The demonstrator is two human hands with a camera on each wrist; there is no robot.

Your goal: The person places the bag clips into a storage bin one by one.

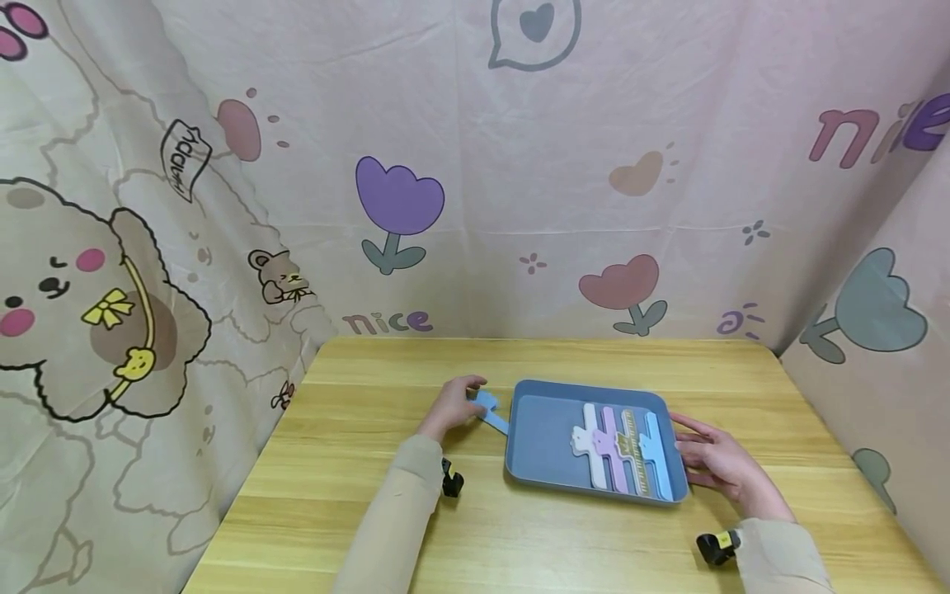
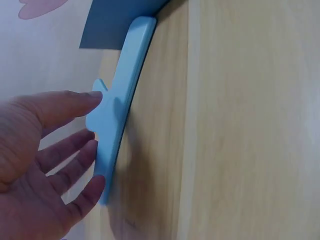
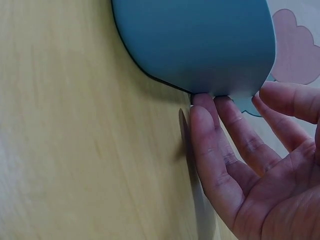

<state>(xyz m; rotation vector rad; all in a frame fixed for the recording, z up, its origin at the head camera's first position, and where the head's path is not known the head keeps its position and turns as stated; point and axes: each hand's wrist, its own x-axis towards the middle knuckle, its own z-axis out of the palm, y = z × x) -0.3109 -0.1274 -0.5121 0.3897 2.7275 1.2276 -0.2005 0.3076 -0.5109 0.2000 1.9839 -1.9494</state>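
Observation:
A light blue bag clip (image 1: 493,419) with an animal-shaped grip lies on the table, one end close against the left side of a blue-grey tray (image 1: 545,429). My left hand (image 1: 451,406) is beside it, thumb at the grip and fingers loosely spread; in the left wrist view the little finger meets the clip's (image 2: 120,107) lower part. Side by side in the tray's right half lie a white clip (image 1: 596,462), a lilac clip (image 1: 618,470), a gold-patterned clip (image 1: 640,470) and another light blue clip (image 1: 655,454). Fingertips of my right hand (image 1: 718,462) touch the tray's right wall (image 3: 200,55).
The wooden table (image 1: 564,549) reaches back to a printed curtain (image 1: 505,165); more printed cloth hangs at the left and right. A small black device (image 1: 451,478) sits at my left wrist and another black device (image 1: 717,546) at my right.

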